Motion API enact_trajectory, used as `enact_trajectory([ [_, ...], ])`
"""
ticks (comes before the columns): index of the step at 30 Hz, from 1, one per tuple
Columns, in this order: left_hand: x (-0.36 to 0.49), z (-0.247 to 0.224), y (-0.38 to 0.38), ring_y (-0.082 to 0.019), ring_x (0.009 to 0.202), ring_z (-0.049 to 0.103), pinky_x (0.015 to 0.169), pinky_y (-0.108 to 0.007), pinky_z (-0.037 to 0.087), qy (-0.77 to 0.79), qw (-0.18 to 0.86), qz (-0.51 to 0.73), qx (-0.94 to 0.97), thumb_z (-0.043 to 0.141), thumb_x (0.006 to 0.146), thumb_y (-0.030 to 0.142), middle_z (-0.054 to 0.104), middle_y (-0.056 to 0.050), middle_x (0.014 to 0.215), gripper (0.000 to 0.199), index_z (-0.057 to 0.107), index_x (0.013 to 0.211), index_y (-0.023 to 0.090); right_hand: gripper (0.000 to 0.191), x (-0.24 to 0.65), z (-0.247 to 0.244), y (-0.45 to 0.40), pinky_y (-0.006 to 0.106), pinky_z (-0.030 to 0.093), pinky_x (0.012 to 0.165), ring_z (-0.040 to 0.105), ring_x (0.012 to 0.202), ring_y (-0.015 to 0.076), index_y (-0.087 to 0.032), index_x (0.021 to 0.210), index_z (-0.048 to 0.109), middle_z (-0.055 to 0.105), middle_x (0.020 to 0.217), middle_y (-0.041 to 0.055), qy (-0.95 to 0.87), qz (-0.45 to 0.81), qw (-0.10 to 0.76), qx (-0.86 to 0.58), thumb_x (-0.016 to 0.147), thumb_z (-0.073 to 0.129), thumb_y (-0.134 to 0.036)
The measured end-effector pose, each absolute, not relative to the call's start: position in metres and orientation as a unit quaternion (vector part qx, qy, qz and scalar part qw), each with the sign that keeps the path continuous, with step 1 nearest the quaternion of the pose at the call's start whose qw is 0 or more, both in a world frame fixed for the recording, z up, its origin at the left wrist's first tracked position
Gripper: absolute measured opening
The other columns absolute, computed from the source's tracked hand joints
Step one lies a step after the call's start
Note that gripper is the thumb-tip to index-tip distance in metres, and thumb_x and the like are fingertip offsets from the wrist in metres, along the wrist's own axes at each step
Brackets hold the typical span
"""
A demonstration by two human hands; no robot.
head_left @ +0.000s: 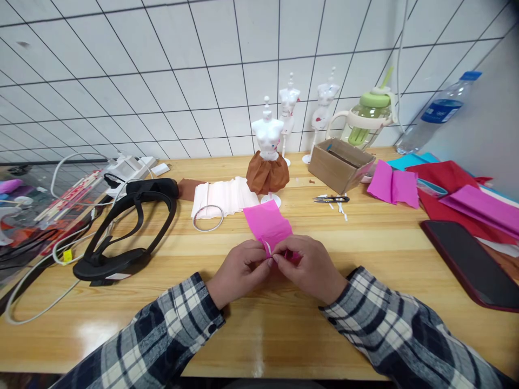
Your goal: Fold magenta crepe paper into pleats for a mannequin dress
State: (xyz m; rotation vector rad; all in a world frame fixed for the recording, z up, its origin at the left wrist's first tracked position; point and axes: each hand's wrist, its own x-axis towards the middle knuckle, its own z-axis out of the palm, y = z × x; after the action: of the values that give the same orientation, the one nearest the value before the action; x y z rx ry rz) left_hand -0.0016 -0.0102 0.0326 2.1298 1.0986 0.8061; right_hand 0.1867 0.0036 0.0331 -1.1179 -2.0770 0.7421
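My left hand (245, 268) and my right hand (308, 266) meet over the table, both closed with fingertips pinching the near edge of a bright pink sheet (268, 220), which looks like crepe paper or thin fabric. A narrow white strip (267, 248) shows at the pinched edge between my fingers. The far part of the sheet lies out toward a small white dress-form mannequin (267, 132) wearing a gathered brown skirt (267, 173). To the left of the sheet are a pleated pale pink piece (227, 197) and a thin ring (208, 218).
Small black snips (330, 199) lie beside white scraps. Behind them are a cardboard box (340, 165), a green-lidded jug (367, 119) and a water bottle (440, 113). A phone (472, 262) and coloured sheets (446, 189) lie right; a black strap frame (130, 232) and cables lie left.
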Motion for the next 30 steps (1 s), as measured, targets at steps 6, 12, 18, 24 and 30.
enact_trajectory([
  [6,-0.0019,0.0345,-0.0102,-0.014,0.081,0.061,0.074,-0.023,0.047,0.385,0.303,0.328,0.807,0.052,0.089,0.018,0.068,-0.005,0.086,0.018,0.07,0.086,0.016,0.006,0.187,0.036,0.0049,0.025,0.043,0.068,0.06,0.069,0.0124,-0.021,0.077,0.067,0.07,0.075,-0.0029,-0.771,0.341,0.339,-0.418,0.08,0.063,-0.018],
  [12,-0.0042,0.0302,-0.0102,-0.016,0.086,0.061,0.077,-0.027,0.048,0.382,0.3,0.307,0.819,0.053,0.088,0.019,0.068,-0.007,0.092,0.019,0.071,0.084,0.016,0.008,0.1888,0.038,0.0048,0.024,0.044,0.067,0.061,0.069,0.0121,-0.02,0.075,0.068,0.071,0.075,-0.0026,-0.757,0.385,0.324,-0.416,0.079,0.062,-0.017],
  [18,-0.0056,0.0284,-0.0101,-0.018,0.087,0.061,0.079,-0.029,0.048,0.38,0.302,0.305,0.819,0.052,0.087,0.02,0.067,-0.008,0.092,0.02,0.072,0.083,0.016,0.008,0.1877,0.0377,0.0048,0.023,0.045,0.067,0.061,0.069,0.0122,-0.02,0.076,0.069,0.07,0.075,-0.0025,-0.754,0.394,0.315,-0.421,0.079,0.061,-0.017],
  [24,-0.0038,0.0335,-0.0095,-0.018,0.089,0.06,0.081,-0.029,0.047,0.389,0.32,0.288,0.815,0.049,0.091,0.024,0.068,-0.008,0.093,0.023,0.071,0.086,0.017,0.009,0.1876,0.037,0.006,0.024,0.046,0.065,0.061,0.071,0.0137,-0.02,0.076,0.069,0.071,0.076,-0.0012,-0.746,0.399,0.311,-0.433,0.08,0.061,-0.02],
  [30,-0.0052,0.0344,-0.0088,-0.015,0.07,0.05,0.066,-0.027,0.04,0.442,0.313,0.259,0.799,0.056,0.087,0.043,0.056,-0.001,0.07,0.03,0.061,0.075,0.016,0.008,0.1858,0.034,0.0036,0.025,0.045,0.064,0.062,0.069,0.0139,-0.021,0.08,0.069,0.072,0.078,-0.0009,-0.745,0.377,0.31,-0.454,0.08,0.062,-0.02],
])
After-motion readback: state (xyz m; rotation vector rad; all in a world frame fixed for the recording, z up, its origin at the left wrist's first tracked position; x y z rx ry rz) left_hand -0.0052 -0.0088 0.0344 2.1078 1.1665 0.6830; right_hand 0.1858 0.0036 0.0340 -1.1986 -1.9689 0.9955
